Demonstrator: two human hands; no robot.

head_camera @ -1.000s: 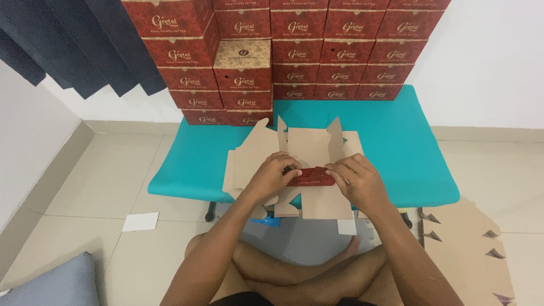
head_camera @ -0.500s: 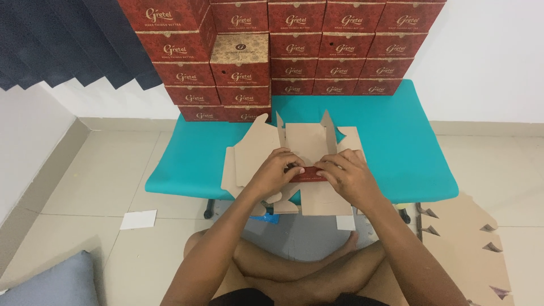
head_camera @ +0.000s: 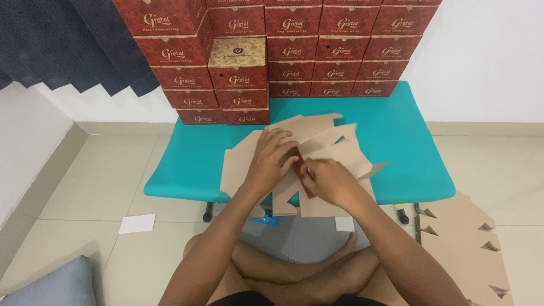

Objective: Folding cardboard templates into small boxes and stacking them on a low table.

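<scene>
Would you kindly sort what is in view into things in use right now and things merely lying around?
In use:
- flat cardboard box blank, folded by both hands
- left hand and right hand on it
- teal table beneath it

Lying about:
- stacked red boxes
- spare cardboard blanks on the floor
- white paper scrap
- grey cushion

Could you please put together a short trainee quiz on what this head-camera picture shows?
1. True or false: both hands rest on the flat cardboard box blank lying on the teal table.
2. What is stacked at the far edge of the table against the wall?
A. red boxes
B. glass jars
C. folded towels
3. Fill in: more flat cardboard blanks lie on the ____ to the person's right.

Key
1. True: the left hand and right hand press on the blank.
2. A
3. floor
</scene>
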